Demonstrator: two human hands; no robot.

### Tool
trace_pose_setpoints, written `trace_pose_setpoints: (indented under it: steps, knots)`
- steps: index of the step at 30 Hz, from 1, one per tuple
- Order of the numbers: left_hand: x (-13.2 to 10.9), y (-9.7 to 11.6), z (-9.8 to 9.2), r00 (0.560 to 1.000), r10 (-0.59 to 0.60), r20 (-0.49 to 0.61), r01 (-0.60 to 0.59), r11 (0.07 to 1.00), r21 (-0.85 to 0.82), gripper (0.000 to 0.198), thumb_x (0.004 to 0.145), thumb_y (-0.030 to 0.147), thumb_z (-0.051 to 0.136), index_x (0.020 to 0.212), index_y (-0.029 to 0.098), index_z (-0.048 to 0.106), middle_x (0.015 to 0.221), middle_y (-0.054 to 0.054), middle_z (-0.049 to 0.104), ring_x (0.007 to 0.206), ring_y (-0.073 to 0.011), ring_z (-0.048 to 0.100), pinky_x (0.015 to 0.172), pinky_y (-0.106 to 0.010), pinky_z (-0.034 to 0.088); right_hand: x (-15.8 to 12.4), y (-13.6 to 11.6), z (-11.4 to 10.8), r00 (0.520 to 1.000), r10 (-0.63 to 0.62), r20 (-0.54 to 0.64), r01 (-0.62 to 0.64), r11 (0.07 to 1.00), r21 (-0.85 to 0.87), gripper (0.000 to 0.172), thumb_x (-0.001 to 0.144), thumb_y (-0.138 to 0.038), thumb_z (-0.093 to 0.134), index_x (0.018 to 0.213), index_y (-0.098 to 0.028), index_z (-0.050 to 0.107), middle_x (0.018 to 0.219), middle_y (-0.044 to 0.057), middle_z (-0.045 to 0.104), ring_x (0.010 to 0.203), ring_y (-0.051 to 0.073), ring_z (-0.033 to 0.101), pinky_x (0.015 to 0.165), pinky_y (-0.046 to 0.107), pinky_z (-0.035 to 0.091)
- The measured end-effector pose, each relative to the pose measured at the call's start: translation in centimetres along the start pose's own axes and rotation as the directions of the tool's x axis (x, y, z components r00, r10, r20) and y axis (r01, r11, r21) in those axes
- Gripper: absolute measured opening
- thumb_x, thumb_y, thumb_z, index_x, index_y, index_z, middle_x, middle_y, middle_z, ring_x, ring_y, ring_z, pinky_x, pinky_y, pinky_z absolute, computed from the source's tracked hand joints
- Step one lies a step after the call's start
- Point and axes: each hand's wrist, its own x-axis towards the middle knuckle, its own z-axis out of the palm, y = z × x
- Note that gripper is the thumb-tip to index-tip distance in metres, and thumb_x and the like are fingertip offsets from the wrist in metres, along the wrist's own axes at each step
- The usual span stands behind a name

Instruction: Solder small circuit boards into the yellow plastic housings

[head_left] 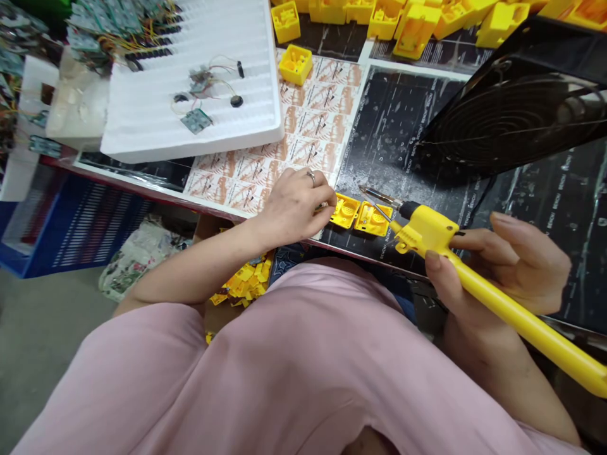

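Yellow plastic housings (359, 215) sit along the worktop's (142, 197) near edge, touching the left hand's (291, 205) curled fingers (315, 196), their tips hidden. The right hand (497, 272) wraps a yellow-handled tool (502, 303), fingers closed around it, metal tip just above the housings, black printed mat (398, 126) stretching beyond.

Wired circuit boards (196, 121) lie on a white foam tray (246, 95).
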Motion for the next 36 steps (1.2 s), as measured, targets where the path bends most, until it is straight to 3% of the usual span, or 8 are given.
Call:
trace_pose_setpoints:
  steps: [5, 10, 16, 20, 26, 30, 34, 36]
  knots:
    - [-0.5, -0.8, -0.2, 1.0, -0.018, -0.014, 0.013, 0.962, -0.273, 0.023, 0.094, 0.029, 0.053, 0.092, 0.019, 0.073, 0.09, -0.003, 0.077, 0.089, -0.0183, 0.067, 0.088, -0.034, 0.047, -0.5, 0.5, -0.7, 1.0, 0.01, -0.03, -0.009, 1.0, 0.012, 0.074, 0.07, -0.015, 0.088, 0.136, -0.035, 0.06, 0.121, 0.001, 0.069, 0.069, 0.01, 0.068, 0.062, 0.024, 0.06]
    - [-0.7, -0.7, -0.5, 0.999, -0.007, 0.052, 0.008, 1.0, -0.026, 0.018, 0.09, 0.025, 0.058, 0.083, 0.021, 0.074, 0.079, -0.003, 0.076, 0.084, -0.0213, 0.063, 0.088, -0.041, 0.043, -1.1, 0.5, -2.0, 0.986, 0.149, 0.07, -0.148, 0.989, -0.018, 0.062, 0.07, -0.023, 0.09, 0.127, -0.031, 0.068, 0.1, 0.001, 0.076, 0.068, 0.015, 0.071, 0.055, 0.024, 0.058]
    - [-0.3, 0.2, -0.8, 0.992, 0.042, 0.119, -0.058, 0.99, 0.126, 0.027, 0.092, 0.027, 0.05, 0.082, 0.02, 0.074, 0.072, -0.003, 0.072, 0.079, -0.0205, 0.06, 0.081, -0.04, 0.039, 0.1, 0.1, -2.4, 0.955, 0.018, 0.297, -0.03, 0.999, 0.038, 0.042, 0.078, -0.02, 0.082, 0.117, -0.026, 0.068, 0.085, 0.002, 0.076, 0.068, 0.018, 0.072, 0.055, 0.028, 0.06]
    - [0.4, 0.6, -0.9, 0.987, 0.055, 0.152, -0.086, 0.976, 0.199, 0.028, 0.09, 0.026, 0.047, 0.08, 0.019, 0.072, 0.069, -0.004, 0.07, 0.077, -0.021, 0.06, 0.077, -0.038, 0.037, 1.1, -0.6, -2.0, 0.905, -0.01, 0.426, 0.007, 1.0, 0.011, 0.021, 0.079, -0.016, 0.081, 0.093, -0.025, 0.067, 0.075, 0.001, 0.072, 0.066, 0.017, 0.072, 0.056, 0.026, 0.06]
    - [1.1, 0.8, -0.9, 0.972, 0.129, 0.195, -0.179, 0.947, 0.266, 0.026, 0.087, 0.026, 0.048, 0.077, 0.018, 0.07, 0.072, -0.006, 0.07, 0.079, -0.0229, 0.062, 0.074, -0.037, 0.038, 2.2, -0.7, -0.9, 0.892, -0.194, 0.409, 0.206, 0.979, 0.016, 0.017, 0.084, -0.019, 0.078, 0.079, -0.022, 0.062, 0.068, -0.001, 0.067, 0.058, 0.011, 0.067, 0.047, 0.019, 0.052]
    - [1.3, 0.8, -0.9, 0.97, 0.132, 0.206, -0.188, 0.941, 0.282, 0.025, 0.085, 0.025, 0.047, 0.077, 0.018, 0.07, 0.067, -0.006, 0.067, 0.078, -0.0243, 0.062, 0.07, -0.037, 0.037, 2.7, -1.1, -0.9, 0.833, -0.253, 0.492, 0.285, 0.959, 0.012, 0.02, 0.084, -0.018, 0.079, 0.084, -0.021, 0.059, 0.074, -0.001, 0.068, 0.062, 0.01, 0.066, 0.052, 0.02, 0.053]
    - [1.4, 1.0, -0.9, 0.969, 0.118, 0.215, -0.178, 0.942, 0.285, 0.026, 0.083, 0.024, 0.046, 0.076, 0.018, 0.071, 0.064, -0.006, 0.065, 0.076, -0.0248, 0.061, 0.066, -0.036, 0.036, 2.9, -1.8, -1.8, 0.787, -0.239, 0.568, 0.266, 0.963, 0.036, 0.019, 0.084, -0.017, 0.078, 0.089, -0.02, 0.06, 0.081, 0.002, 0.069, 0.071, 0.013, 0.067, 0.062, 0.025, 0.057]
    - [1.6, 1.0, -0.8, 0.966, 0.11, 0.235, -0.175, 0.946, 0.273, 0.026, 0.083, 0.024, 0.047, 0.076, 0.018, 0.071, 0.066, -0.007, 0.067, 0.075, -0.0245, 0.062, 0.066, -0.036, 0.036, 2.9, -1.8, -2.4, 0.822, -0.129, 0.555, 0.182, 0.982, -0.04, 0.015, 0.093, -0.031, 0.07, 0.083, -0.022, 0.062, 0.077, 0.0, 0.069, 0.068, 0.011, 0.066, 0.062, 0.024, 0.055]
